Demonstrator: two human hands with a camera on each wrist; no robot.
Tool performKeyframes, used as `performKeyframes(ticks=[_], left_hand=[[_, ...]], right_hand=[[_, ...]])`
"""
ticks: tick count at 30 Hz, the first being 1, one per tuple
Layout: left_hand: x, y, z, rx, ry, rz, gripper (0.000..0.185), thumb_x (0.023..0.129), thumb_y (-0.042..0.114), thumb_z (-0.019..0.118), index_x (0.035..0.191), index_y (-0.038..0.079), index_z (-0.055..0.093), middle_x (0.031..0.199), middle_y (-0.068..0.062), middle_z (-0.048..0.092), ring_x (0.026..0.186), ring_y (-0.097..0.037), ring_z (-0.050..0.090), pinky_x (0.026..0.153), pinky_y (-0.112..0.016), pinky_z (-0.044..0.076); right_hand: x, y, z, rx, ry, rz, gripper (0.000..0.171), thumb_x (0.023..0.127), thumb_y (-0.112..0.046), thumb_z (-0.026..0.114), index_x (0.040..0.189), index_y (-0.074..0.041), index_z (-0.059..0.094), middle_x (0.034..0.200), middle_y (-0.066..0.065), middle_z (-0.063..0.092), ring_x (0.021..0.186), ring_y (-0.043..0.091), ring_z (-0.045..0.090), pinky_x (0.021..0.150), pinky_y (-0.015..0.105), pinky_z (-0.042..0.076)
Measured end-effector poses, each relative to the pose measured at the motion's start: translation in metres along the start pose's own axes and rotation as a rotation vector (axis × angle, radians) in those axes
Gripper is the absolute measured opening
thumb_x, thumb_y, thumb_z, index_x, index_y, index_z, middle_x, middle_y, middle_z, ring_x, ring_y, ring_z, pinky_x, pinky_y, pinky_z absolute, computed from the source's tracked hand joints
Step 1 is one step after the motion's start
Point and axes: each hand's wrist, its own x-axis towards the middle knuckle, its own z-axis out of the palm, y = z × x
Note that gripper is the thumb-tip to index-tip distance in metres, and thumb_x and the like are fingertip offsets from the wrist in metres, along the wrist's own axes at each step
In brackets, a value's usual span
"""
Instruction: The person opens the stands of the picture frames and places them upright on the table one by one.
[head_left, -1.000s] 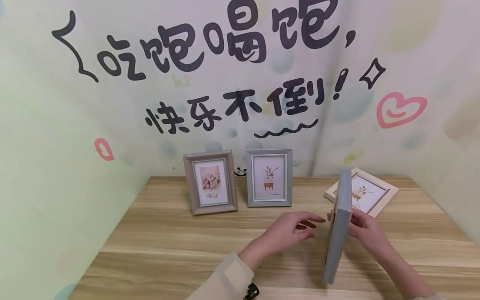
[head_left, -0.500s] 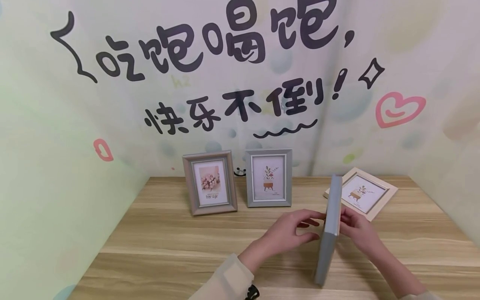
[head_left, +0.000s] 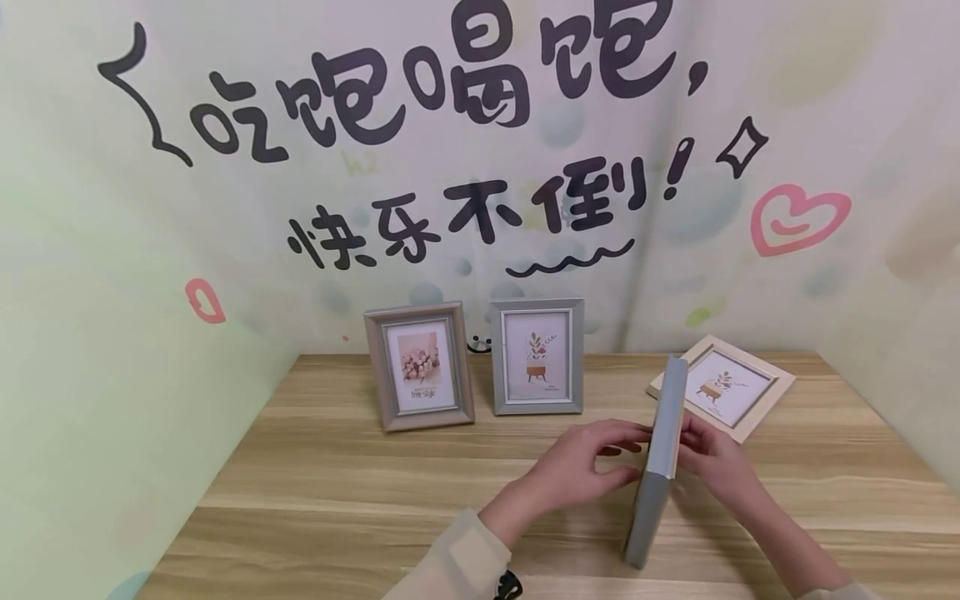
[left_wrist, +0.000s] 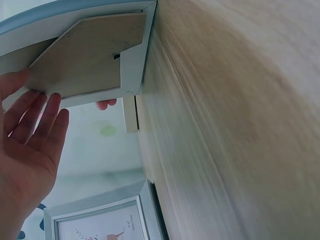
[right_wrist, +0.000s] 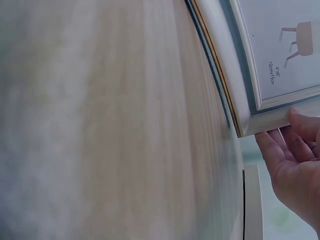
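Leftmost, well away from the fingers, a grey frame with a flower photo (head_left: 419, 367) stands at the wall, a second grey frame with a plant print (head_left: 537, 357) just right of it. Left hand (head_left: 581, 465) comes next: fingers (left_wrist: 40, 120) straight and relaxed, tips touching the brown backing of the blue-grey frame (head_left: 656, 462), not curled round it. That frame stands on edge on the wooden table (head_left: 337, 483), seen edge-on between both hands, print side facing right. Right hand (head_left: 712, 462) is on the print side, fingers (right_wrist: 295, 135) curled at the frame's rim, gripping it. Past the right fingers, near the wall, a cream frame (head_left: 723, 387) lies flat on the table.
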Motion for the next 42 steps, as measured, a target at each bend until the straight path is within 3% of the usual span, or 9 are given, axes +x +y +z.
performKeyframes(ticks=[11, 14, 18, 21, 26, 30, 34, 37, 42], left_hand=[[0.001, 0.002, 0.001, 0.013, 0.016, -0.015, 0.037, 0.092, 0.014, 0.071, 0.127, 0.009, 0.062, 0.129, -0.004, 0.068, 0.116, -0.007, 0.065, 0.098, -0.012, 0.05], [0.002, 0.003, 0.002, 0.027, 0.016, -0.018, 0.035, 0.092, 0.015, 0.071, 0.126, 0.009, 0.063, 0.128, -0.004, 0.068, 0.116, -0.006, 0.064, 0.098, -0.012, 0.05], [0.001, 0.002, 0.002, 0.049, 0.016, -0.02, 0.035, 0.092, 0.015, 0.072, 0.125, 0.01, 0.063, 0.126, -0.003, 0.068, 0.115, -0.005, 0.064, 0.097, -0.011, 0.05], [0.0, 0.002, 0.001, 0.06, 0.019, -0.026, 0.036, 0.091, 0.015, 0.072, 0.125, 0.01, 0.062, 0.125, -0.003, 0.068, 0.114, -0.006, 0.065, 0.097, -0.01, 0.049], [0.0, 0.003, 0.0, 0.065, 0.02, -0.032, 0.036, 0.09, 0.014, 0.072, 0.125, 0.01, 0.062, 0.125, -0.004, 0.068, 0.113, -0.007, 0.066, 0.097, -0.01, 0.049], [0.001, 0.004, 0.0, 0.058, 0.016, -0.032, 0.036, 0.091, 0.014, 0.072, 0.125, 0.01, 0.062, 0.125, -0.003, 0.068, 0.114, -0.006, 0.066, 0.096, -0.01, 0.049], [0.002, 0.003, 0.001, 0.06, 0.013, -0.028, 0.035, 0.091, 0.016, 0.072, 0.125, 0.011, 0.063, 0.126, -0.002, 0.068, 0.114, -0.005, 0.066, 0.096, -0.01, 0.049], [0.003, 0.002, 0.001, 0.07, 0.006, -0.024, 0.034, 0.092, 0.018, 0.071, 0.125, 0.012, 0.063, 0.126, 0.0, 0.068, 0.114, -0.004, 0.065, 0.096, -0.011, 0.05], [0.004, 0.002, 0.001, 0.08, -0.007, -0.029, 0.035, 0.093, 0.021, 0.071, 0.126, 0.014, 0.062, 0.127, 0.001, 0.068, 0.115, -0.003, 0.064, 0.098, -0.013, 0.05]], right_hand=[[-0.001, 0.002, -0.003, -0.009, -0.028, -0.024, 0.021, 0.095, 0.007, 0.056, 0.105, -0.011, 0.06, 0.1, -0.027, 0.07, 0.092, -0.008, 0.065, 0.072, 0.013, 0.056], [-0.001, 0.001, -0.004, -0.007, -0.052, -0.049, 0.029, 0.096, 0.007, 0.055, 0.111, -0.018, 0.062, 0.104, -0.028, 0.069, 0.096, -0.01, 0.065, 0.075, 0.012, 0.056], [-0.004, -0.005, -0.008, -0.046, -0.026, -0.072, 0.038, 0.095, 0.006, 0.057, 0.109, -0.029, 0.064, 0.1, -0.028, 0.068, 0.094, -0.011, 0.064, 0.076, 0.011, 0.054], [-0.006, -0.016, -0.011, -0.065, 0.043, -0.111, 0.032, 0.095, 0.007, 0.056, 0.111, -0.019, 0.066, 0.102, -0.027, 0.068, 0.094, -0.011, 0.064, 0.078, 0.009, 0.054], [-0.018, -0.05, -0.011, -0.208, 0.254, -0.255, 0.026, 0.097, 0.008, 0.054, 0.122, 0.006, 0.06, 0.122, -0.024, 0.065, 0.11, -0.01, 0.061, 0.088, 0.004, 0.05], [-0.028, -0.077, -0.008, -0.382, 0.363, -0.447, 0.032, 0.091, 0.01, 0.061, 0.122, 0.006, 0.062, 0.133, -0.009, 0.064, 0.126, -0.003, 0.055, 0.105, 0.007, 0.042], [-0.034, -0.095, -0.003, -0.472, 0.351, -0.7, 0.03, 0.093, -0.01, 0.067, 0.117, 0.007, 0.066, 0.135, 0.005, 0.065, 0.132, 0.004, 0.053, 0.112, 0.012, 0.036], [-0.036, -0.107, 0.003, -0.47, 0.307, -0.852, 0.044, 0.096, -0.03, 0.067, 0.114, 0.01, 0.066, 0.133, 0.012, 0.065, 0.133, 0.009, 0.054, 0.114, 0.015, 0.037], [-0.033, -0.117, 0.011, -0.431, 0.205, -1.019, 0.053, 0.092, -0.035, 0.072, 0.114, 0.013, 0.065, 0.129, 0.024, 0.064, 0.134, 0.022, 0.053, 0.118, 0.023, 0.036]])
